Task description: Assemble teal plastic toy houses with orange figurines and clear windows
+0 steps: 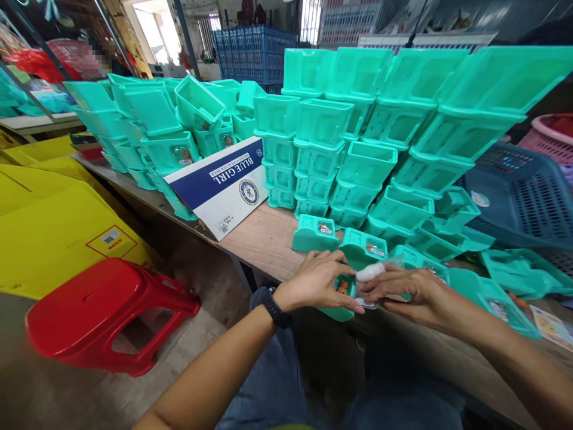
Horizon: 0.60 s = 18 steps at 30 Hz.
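My left hand [320, 280] is closed round a small green plastic box [338, 313] at the table's front edge. Through its opening something small and orange [343, 286] shows. My right hand [414, 292] pinches a white, wadded bundle [370, 272] with some clear plastic film about it, against the box's right side. Part of a white flat piece [366, 303] sticks out under the right fingers. Just beyond my hands lie similar green boxes with clear windows, among them one box [316, 233] at left and another box [363, 248] beside it.
Tall stacks of open green bins [320, 161] line the table behind. More bins [154, 110] stand at left, past a leaning Blue Girl carton [224, 188]. A blue basket [523, 191] is at right. On the floor at left are a red stool [89, 304] and yellow boxes [54, 221].
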Tool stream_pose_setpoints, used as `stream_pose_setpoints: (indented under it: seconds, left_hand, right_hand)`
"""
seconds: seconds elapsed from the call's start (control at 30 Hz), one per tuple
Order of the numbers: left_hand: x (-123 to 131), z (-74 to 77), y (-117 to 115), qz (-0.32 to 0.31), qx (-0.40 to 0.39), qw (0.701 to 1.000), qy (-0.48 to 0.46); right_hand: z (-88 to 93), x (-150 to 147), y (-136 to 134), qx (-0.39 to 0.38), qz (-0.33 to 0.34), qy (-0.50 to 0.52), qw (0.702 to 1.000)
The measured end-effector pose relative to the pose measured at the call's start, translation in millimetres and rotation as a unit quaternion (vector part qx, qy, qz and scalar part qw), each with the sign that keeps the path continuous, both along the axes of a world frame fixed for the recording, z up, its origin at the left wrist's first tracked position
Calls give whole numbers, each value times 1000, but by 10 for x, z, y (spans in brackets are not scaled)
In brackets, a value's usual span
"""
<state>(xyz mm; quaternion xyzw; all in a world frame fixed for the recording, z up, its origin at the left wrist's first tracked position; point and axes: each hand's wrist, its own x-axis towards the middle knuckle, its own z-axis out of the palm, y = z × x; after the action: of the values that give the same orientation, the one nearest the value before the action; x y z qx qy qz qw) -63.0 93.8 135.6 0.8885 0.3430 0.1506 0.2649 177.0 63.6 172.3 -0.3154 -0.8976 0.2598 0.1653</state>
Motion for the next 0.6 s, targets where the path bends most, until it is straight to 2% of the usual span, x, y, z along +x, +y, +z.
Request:
stream_pose_setpoints:
  seconds: [0.2, 0.3, 0.6]
  left_hand:
    - [29, -11, 24, 17, -14, 1000, -2]
    - [27, -25, 33, 20, -3, 1000, 1]
    - [8, -43, 39, 15, 7, 1000, -14]
  right_hand:
    - [-26, -41, 175, 13, 72, -44, 996]
    - [-60, -71, 239, 29, 80, -68, 994]
    - [-29, -164, 181, 64, 107, -75, 989]
